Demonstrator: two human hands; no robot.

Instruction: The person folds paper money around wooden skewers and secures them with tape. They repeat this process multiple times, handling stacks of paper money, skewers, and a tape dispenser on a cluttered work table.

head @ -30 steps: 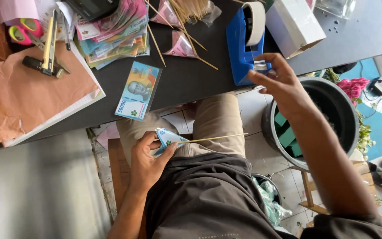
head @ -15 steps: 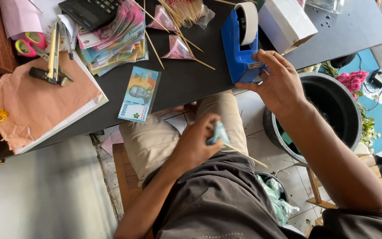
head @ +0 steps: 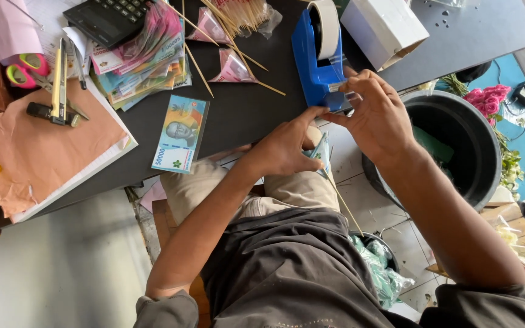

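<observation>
Looking down from the head camera, I see my right hand (head: 377,112) pinching the free end of clear tape at the front of the blue tape dispenser (head: 318,64), which stands at the near edge of the dark table (head: 244,115). My left hand (head: 287,146) is closed around a folded bluish banknote (head: 321,153) fixed to a thin wooden skewer (head: 343,203); it is held just below the dispenser, above my lap, with the forefinger reaching toward the tape. I judge this to be the taping step: a strip is being drawn off to bind the fold to the stick. The next move calls for a clean tear against the cutter and a steady left grip so the fold does not open. A flat banknote (head: 180,133) lies on the table, and a black bucket (head: 457,146) sits to my right.
</observation>
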